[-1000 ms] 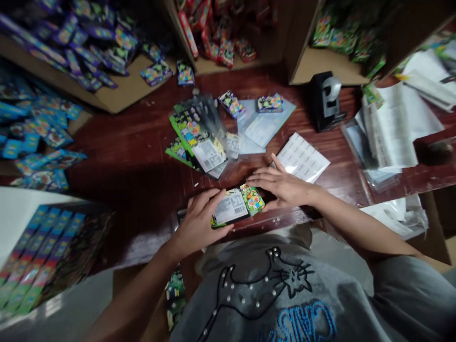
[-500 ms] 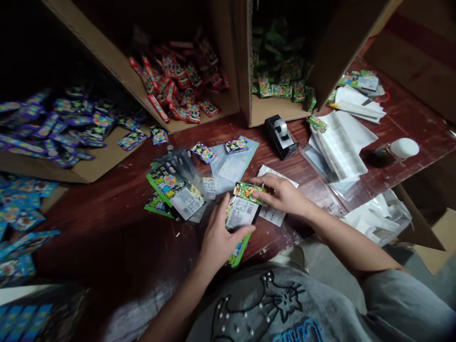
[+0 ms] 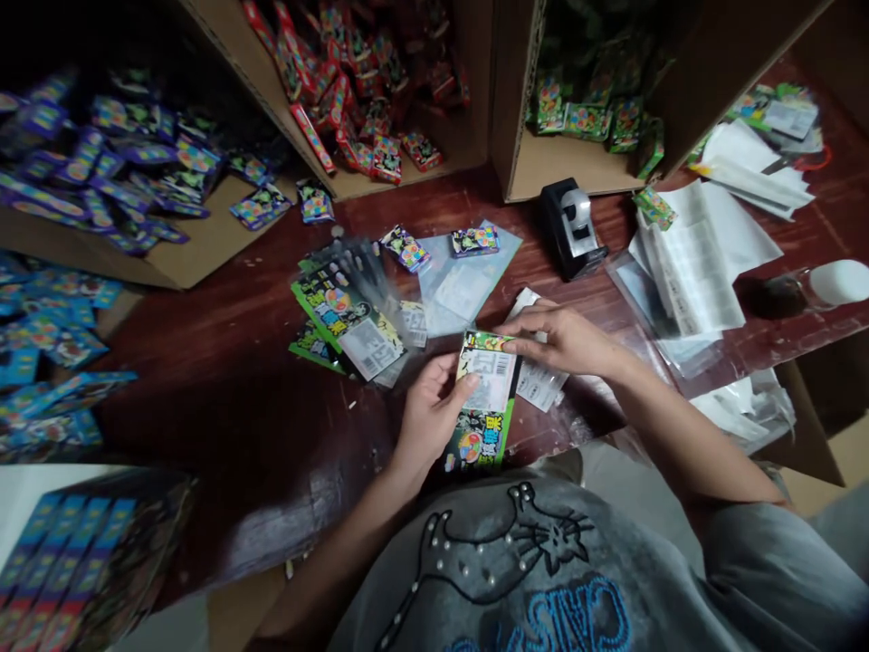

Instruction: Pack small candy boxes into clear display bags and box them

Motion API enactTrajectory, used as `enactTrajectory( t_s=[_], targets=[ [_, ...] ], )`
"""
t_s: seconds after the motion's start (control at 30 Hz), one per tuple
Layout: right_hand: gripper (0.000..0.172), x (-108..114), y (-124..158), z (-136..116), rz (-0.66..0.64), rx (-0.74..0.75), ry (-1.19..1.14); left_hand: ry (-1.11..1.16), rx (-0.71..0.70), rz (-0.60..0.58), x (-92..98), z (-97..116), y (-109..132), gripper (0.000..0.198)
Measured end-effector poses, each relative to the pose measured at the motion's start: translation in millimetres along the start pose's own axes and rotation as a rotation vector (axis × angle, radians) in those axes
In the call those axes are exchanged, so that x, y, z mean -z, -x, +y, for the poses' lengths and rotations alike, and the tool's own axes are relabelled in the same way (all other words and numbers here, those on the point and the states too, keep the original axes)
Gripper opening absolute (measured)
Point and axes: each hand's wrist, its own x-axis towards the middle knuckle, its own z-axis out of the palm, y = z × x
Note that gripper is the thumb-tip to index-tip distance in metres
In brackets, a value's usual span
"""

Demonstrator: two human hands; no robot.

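Four heaps of little packs lie along the left and back of a shiny, dark red-brown table [image 3: 258,389]. Low on the left is a row of striped packs [image 3: 64,561], with bands of blue, purple and red. Above them are blue packs [image 3: 44,340]. Next come purple packs [image 3: 128,177], red packs [image 3: 367,100] and green packs [image 3: 584,119], each heap in its own open brown cardboard box [image 3: 512,109]. Light shines on the near edge of the table, and the insides of the boxes are dark.

Left of the middle is a fanned pile of flat bags [image 3: 343,312], black and green. A pale clear bag [image 3: 468,294] is beside it.

The left hand [image 3: 429,412] pinches a printed bag [image 3: 483,439] by its left side, with the thumb on top. The bag is over the near middle of the table. It is black with a green edge, a white label and big bright letters.

A small green box [image 3: 483,341] is at the bag's top end. I cannot tell if it is inside. The right hand [image 3: 560,340] grips its right end. The two hands are near each other but apart.

To the right are a black tape holder [image 3: 570,231], white papers [image 3: 702,263] and a white-capped bottle [image 3: 838,284].
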Motion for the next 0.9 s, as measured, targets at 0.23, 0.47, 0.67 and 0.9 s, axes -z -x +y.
enactTrajectory(
  t_s=[0.23, 0.47, 0.67, 0.9],
  targets=[
    [0.055, -52, 6, -20, 0.335, -0.075, -0.180, -0.130, -0.164, 0.104, 31.3, -3, 7, 0.071],
    [0.041, -91, 18, -24, 0.319, -0.329, -0.539, -0.089, -0.187, 0.047, 27.3, -4, -1, 0.052],
    [0.056, -98, 28, -29, 0.502, -0.395, -0.607, -0.191, -0.091, 0.050, 33.9, -3, -6, 0.031],
    [0.046, -112, 36, -35, 0.635, -0.489, -0.658, -0.148, -0.083, 0.070, 21.5, 11, -12, 0.029]
  ],
)
